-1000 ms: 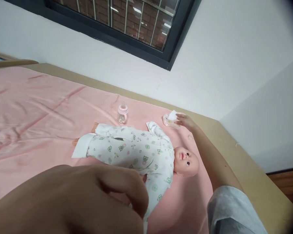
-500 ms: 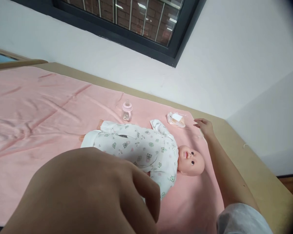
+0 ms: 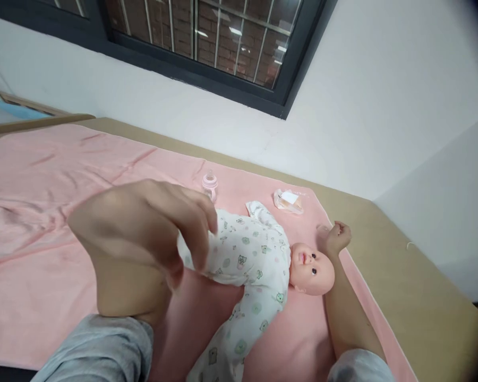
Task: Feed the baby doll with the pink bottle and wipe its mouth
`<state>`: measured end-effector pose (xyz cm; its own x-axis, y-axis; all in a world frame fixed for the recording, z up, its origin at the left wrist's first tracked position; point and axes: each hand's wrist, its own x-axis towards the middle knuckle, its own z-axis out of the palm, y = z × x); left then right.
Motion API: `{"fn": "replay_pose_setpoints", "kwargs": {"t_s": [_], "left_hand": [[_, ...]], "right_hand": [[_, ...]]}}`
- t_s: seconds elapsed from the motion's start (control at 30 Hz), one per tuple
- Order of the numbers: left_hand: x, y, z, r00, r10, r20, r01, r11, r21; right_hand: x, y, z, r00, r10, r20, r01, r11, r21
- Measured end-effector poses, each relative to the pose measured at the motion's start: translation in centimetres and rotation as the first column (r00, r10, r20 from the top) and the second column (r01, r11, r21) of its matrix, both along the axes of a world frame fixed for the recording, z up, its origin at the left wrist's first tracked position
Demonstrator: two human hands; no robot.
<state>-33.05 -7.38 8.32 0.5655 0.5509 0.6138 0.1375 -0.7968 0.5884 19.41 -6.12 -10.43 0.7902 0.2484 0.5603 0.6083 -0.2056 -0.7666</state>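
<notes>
The left hand, blurred, is held above the doll's legs with its fingers loosely curled and a gap left between thumb and fingertips; nothing is seen in its grasp. Half a second earlier the lower foreground was filled by this hand; now it is raised farther to the left, and its wrist and rolled grey sleeve are shown. The right hand is placed just beyond the crown of the head, its fingers bent inward; whether anything is held there cannot be told. In the earlier frame its fingers were stretched toward the small clear plastic packet with a white square on top, from which it is now drawn back.

The bald, pink-skinned baby doll in a white suit printed with little green and pink figures is laid face up on the wrinkled pink cloth. Its near sleeve, partly covered before, is now uncovered, while its feet are hidden by the left hand. The pink-collared clear feeding bottle, its lower part now overlapped by the fingers, is left standing beyond the legs; neither bottle nor packet appears shifted.
</notes>
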Motion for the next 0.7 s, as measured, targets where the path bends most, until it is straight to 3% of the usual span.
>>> {"fn": "replay_pose_setpoints", "kwargs": {"t_s": [0.13, 0.23, 0.37, 0.43, 0.47, 0.53, 0.7], "left_hand": [[-0.8, 3.6, 3.1, 1.000, -0.021, 0.019, 0.020, 0.998, 0.051], [0.1, 5.7, 3.2, 0.979, 0.171, -0.111, -0.162, 0.983, 0.090], [1.3, 10.7, 0.4, 0.833, 0.428, -0.350, -0.476, 0.877, -0.060], [1.7, 13.4, -1.5, 0.657, 0.501, -0.563, -0.638, 0.767, -0.063], [1.8, 14.6, -2.3, 0.620, 0.485, -0.616, -0.658, 0.749, -0.072], [2.1, 16.1, -3.8, 0.608, 0.421, -0.673, -0.646, 0.755, -0.111], [3.0, 17.7, -6.6, 0.681, 0.276, -0.678, -0.543, 0.812, -0.215]], "right_hand": [[0.4, 0.0, -1.4, 0.998, 0.034, -0.050, -0.034, 0.999, 0.001], [0.9, 0.1, -2.3, 0.986, 0.083, -0.148, -0.086, 0.996, -0.014], [1.2, 0.2, -3.1, 0.951, 0.109, -0.290, -0.123, 0.992, -0.032], [1.3, 0.2, -3.2, 0.947, 0.108, -0.301, -0.125, 0.991, -0.039], [1.3, 0.2, -3.2, 0.947, 0.103, -0.303, -0.123, 0.991, -0.047], [1.2, 0.1, -3.0, 0.949, 0.088, -0.303, -0.116, 0.990, -0.079], [0.9, 0.0, -2.6, 0.955, 0.070, -0.290, -0.121, 0.979, -0.161]]}}
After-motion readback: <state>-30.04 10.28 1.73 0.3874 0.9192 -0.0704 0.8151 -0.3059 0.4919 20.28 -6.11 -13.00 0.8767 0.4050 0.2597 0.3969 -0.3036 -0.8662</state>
